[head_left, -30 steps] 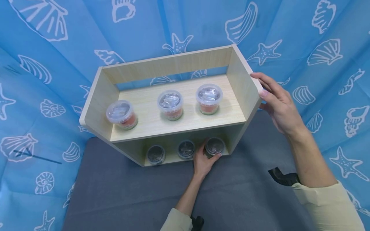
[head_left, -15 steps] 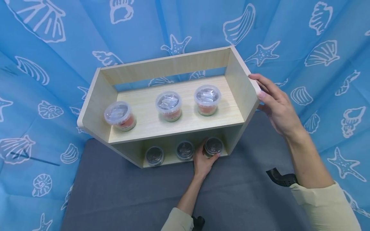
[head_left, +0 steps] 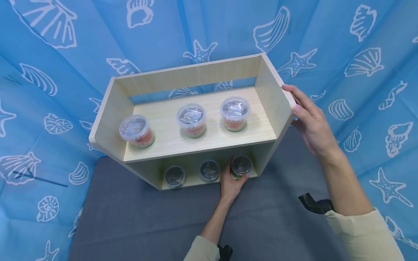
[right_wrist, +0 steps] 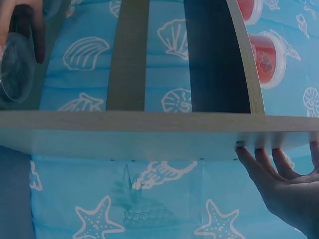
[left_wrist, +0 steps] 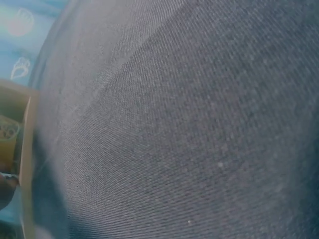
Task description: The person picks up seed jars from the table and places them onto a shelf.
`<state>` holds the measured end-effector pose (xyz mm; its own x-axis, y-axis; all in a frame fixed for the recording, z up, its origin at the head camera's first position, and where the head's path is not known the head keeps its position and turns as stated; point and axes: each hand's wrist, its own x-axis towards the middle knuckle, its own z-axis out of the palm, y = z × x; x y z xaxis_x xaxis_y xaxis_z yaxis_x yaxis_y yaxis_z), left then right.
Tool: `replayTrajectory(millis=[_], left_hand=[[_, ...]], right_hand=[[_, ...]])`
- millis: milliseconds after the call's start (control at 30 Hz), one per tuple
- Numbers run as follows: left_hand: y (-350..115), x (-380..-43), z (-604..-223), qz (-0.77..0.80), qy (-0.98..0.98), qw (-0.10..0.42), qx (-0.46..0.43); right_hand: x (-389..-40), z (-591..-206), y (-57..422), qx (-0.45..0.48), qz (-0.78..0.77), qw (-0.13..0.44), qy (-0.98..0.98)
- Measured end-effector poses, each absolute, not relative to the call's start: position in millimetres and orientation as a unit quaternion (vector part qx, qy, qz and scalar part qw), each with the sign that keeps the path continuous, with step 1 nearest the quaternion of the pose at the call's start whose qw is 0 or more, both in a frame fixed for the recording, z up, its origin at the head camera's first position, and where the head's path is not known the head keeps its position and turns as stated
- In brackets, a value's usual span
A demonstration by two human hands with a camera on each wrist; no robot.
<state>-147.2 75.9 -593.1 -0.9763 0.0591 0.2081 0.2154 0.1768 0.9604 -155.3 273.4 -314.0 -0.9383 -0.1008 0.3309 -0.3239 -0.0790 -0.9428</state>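
Observation:
My left hand (head_left: 231,183) grips a small round lidded tub (head_left: 241,165) at the right end of the lower shelf, thumb in front and fingers round its left side. The tub stands within the compartment. My right hand (head_left: 311,121) rests on the right side panel (head_left: 274,90) of a pale wooden shelf unit. Its fingertips touch the panel's outer face, as the right wrist view shows, and the thumb lies at the front edge. In the left wrist view only part of the unit (left_wrist: 29,164) shows, at the left edge.
Clear lidded tubs with reddish contents stand on the upper shelf: left (head_left: 137,131), middle (head_left: 191,120), right (head_left: 235,113). Two more tubs, a left one (head_left: 174,176) and a middle one (head_left: 209,170), stand below. Behind hangs a blue shell-print curtain (head_left: 228,25); grey cloth (head_left: 147,224) lies underneath.
Almost nothing differs. Both hands keep their places on the tub and the side panel; the right forearm has shifted slightly left, and the head view drifts a little.

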Motion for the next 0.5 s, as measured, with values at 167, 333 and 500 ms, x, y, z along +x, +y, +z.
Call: replayTrajectory(millis=[167, 333, 500], left_hand=[[76.2, -140.0, -589.1, -0.62, -0.776, 0.077, -0.088], [74.8, -128.2, -583.3, -0.625, -0.772, 0.078, -0.086], [65.7, -107.5, -579.3, -0.621, -0.779, 0.048, -0.07]], right_hand=[[-151.8, -318.8, 270.8, 0.144, 0.734, 0.092, -0.658], [-143.8, -326.8, 270.0, 0.122, 0.719, 0.11, -0.676], [-135.6, -345.1, 269.7, 0.097, 0.657, 0.108, -0.74]])
